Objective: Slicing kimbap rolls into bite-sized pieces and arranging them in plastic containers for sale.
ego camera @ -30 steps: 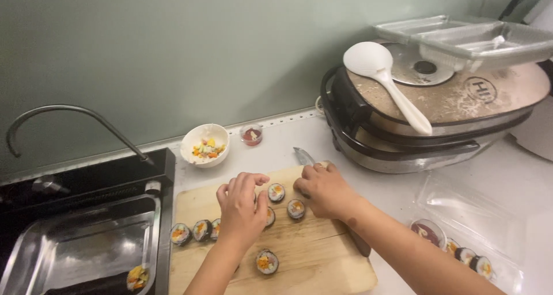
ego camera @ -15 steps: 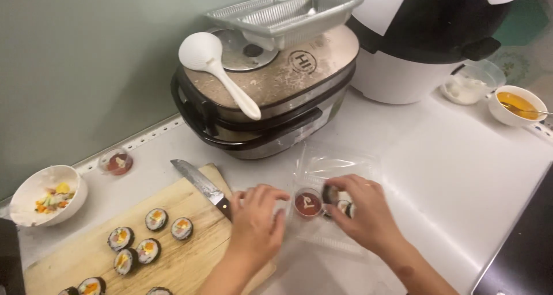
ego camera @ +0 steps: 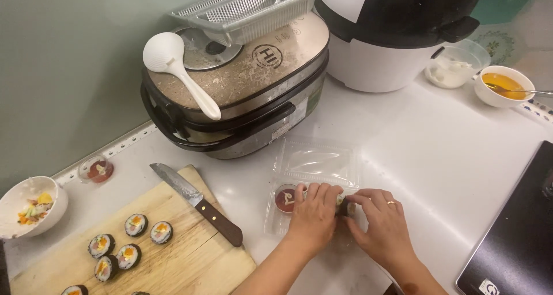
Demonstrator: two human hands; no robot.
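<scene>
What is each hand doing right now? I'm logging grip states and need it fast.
Left hand: fingers curled over the roll pieces in the clear plastic container.
Right hand: fingertips pinching a roll piece.

The left hand (ego camera: pixel 314 214) and right hand (ego camera: pixel 383 229) are covering most of the clear plastic tray (ego camera: pixel 317 162), so the rolls under the palms are staying out of sight; only one dark roll piece (ego camera: pixel 344 206) is peeking between the fingers. At seven o'clock, the cutting board (ego camera: pixel 190 260) is running off the bottom edge, slicing a sushi piece (ego camera: pixel 74 290) in half. At four o'clock, the black slab (ego camera: pixel 518 237) is getting cropped too.
</scene>
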